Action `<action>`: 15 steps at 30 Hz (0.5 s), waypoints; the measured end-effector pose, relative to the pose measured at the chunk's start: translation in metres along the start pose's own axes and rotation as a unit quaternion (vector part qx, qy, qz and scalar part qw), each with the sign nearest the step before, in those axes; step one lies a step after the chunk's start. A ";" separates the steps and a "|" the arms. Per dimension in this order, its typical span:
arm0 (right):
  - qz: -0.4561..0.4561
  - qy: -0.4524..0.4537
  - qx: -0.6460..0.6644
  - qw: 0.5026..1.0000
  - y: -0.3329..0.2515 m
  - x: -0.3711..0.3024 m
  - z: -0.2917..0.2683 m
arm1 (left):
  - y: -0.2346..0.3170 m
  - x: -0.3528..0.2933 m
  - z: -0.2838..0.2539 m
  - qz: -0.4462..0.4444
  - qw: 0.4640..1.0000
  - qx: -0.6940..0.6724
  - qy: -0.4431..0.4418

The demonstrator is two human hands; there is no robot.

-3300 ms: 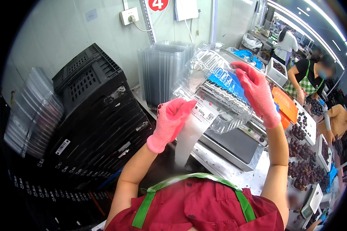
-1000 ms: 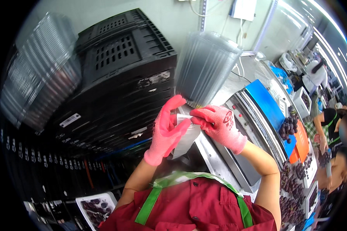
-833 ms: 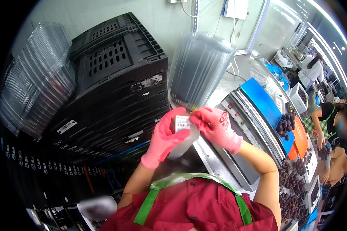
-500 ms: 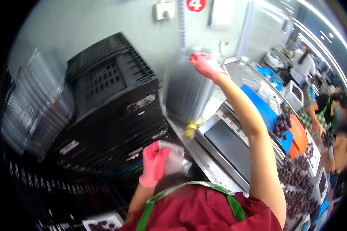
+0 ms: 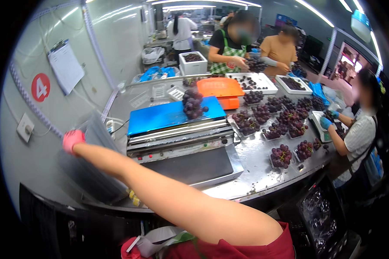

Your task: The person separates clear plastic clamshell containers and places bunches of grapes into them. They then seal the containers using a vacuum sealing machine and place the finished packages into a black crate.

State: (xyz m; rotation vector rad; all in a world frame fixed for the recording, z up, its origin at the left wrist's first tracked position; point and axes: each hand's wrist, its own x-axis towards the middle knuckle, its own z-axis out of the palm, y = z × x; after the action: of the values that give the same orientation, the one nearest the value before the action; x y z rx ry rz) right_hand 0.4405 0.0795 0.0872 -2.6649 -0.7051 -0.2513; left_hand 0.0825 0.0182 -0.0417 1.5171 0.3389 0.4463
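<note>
Lying out across the lower left, the right arm takes us to nine o'clock, where the right hand [image 5: 74, 141] in its pink glove sits at the upper end of a stack of clear plastic containers [image 5: 88, 177]; blur covers the fingertips, so whether they pinch or are spread I cannot tell. That tall stack leans between eight and nine o'clock, with a yellow roll [image 5: 134, 198] just beside its foot. Down at seven, partly cut off by the lower edge, the left hand [image 5: 132, 250] has its gloved fingers closed on a pale strip [image 5: 156, 240], which trails off toward six. Dead centre, here's the wrapping machine [image 5: 183, 149], its blue plate [image 5: 155, 120] bearing a bunch of dark grapes [image 5: 192, 105] just short of twelve. An orange device [image 5: 220, 87] stands at one, and over at three, what a spread of grape bunches [image 5: 292, 122] on the metal table [image 5: 257, 178]! Beyond them, also at three, a co-worker in blue gloves [image 5: 325, 123] is by a white scale [image 5: 320, 125].
</note>
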 end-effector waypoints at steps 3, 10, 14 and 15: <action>0.045 0.105 0.205 0.972 0.004 0.024 0.008 | -0.005 0.004 -0.002 -0.013 0.999 0.004 -0.032; -0.172 0.140 0.571 0.791 0.062 -0.095 -0.127 | 0.011 0.009 -0.006 -0.053 0.999 -0.002 0.002; -0.189 0.139 0.401 0.886 0.110 -0.200 -0.188 | 0.034 0.017 0.019 0.053 0.989 -0.085 0.113; -0.102 0.032 0.413 0.904 0.121 -0.218 -0.199 | 0.041 0.019 0.025 0.020 0.977 -0.177 0.119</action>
State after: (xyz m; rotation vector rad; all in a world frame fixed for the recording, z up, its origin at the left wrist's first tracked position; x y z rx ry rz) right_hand 0.2993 -0.1925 0.1747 -1.7710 -0.8347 -0.0629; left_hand 0.1083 0.0051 0.0010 1.1254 0.3931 0.6853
